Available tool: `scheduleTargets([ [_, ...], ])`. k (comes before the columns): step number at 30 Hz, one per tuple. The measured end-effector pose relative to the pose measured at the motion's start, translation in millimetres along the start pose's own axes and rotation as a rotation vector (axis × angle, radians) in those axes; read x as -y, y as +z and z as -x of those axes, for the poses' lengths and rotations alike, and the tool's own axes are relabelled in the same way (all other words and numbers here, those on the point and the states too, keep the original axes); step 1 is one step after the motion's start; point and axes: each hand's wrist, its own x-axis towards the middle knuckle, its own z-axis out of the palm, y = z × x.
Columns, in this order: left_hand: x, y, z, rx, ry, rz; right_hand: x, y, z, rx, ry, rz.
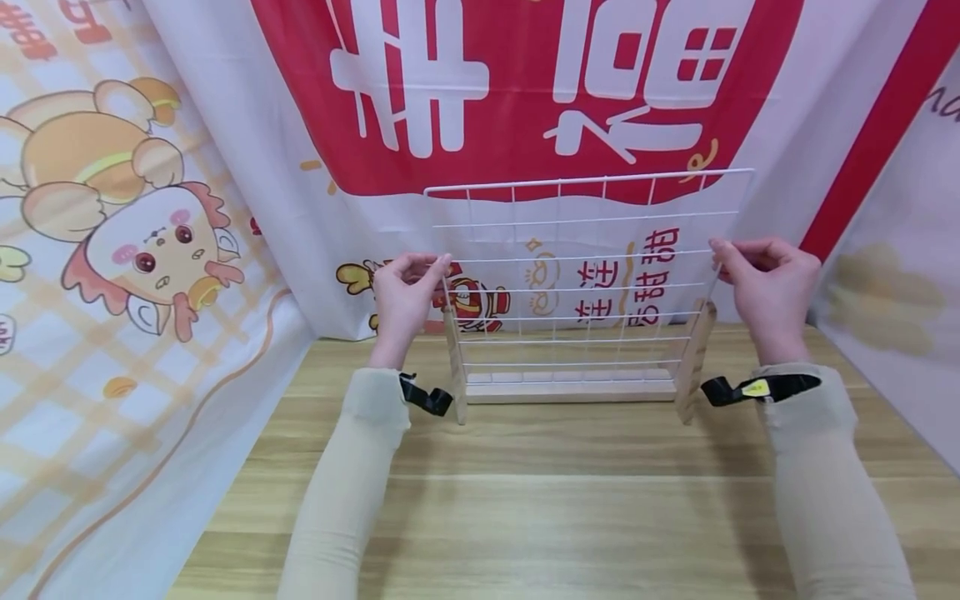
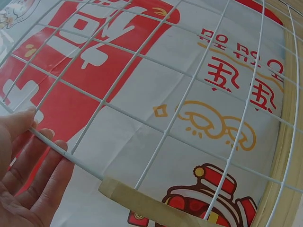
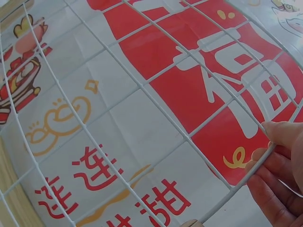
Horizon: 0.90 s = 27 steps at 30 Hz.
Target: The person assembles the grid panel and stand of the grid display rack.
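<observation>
A white wire grid panel (image 1: 558,182) stands nearly upright in a wooden base made of a left side post (image 1: 455,367), a right side post (image 1: 695,362) and a low crossbar (image 1: 570,392). My left hand (image 1: 405,296) pinches the panel's left edge wire just above its post, thumb on one side and fingers on the other, as the left wrist view confirms. At the opposite edge, my right hand (image 1: 776,283) pinches the wire between thumb and fingers, also above the post. The slots holding the wire are too small to make out.
The base stands toward the back of a wood-grain table (image 1: 555,517). Behind the panel hangs a white cloth with a large red print (image 1: 517,75). Printed cloth (image 1: 150,400) also borders the left side, and a pale cloth (image 1: 900,275) the right.
</observation>
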Motion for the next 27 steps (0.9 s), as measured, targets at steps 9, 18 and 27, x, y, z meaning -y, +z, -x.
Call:
scheduleTargets([
  [9,4.2,-0.4,3.1,-0.018,-0.006,-0.004,-1,0,6.9,-0.017,0.003,0.012],
  [18,9.3,-1.6,13.7,0.000,0.009,-0.028,-2,-5,6.6,0.033,0.027,0.041],
  [27,50.4,-23.7,50.6,0.147,-0.039,-0.079,-32,-36,19.3,0.189,0.021,0.297],
])
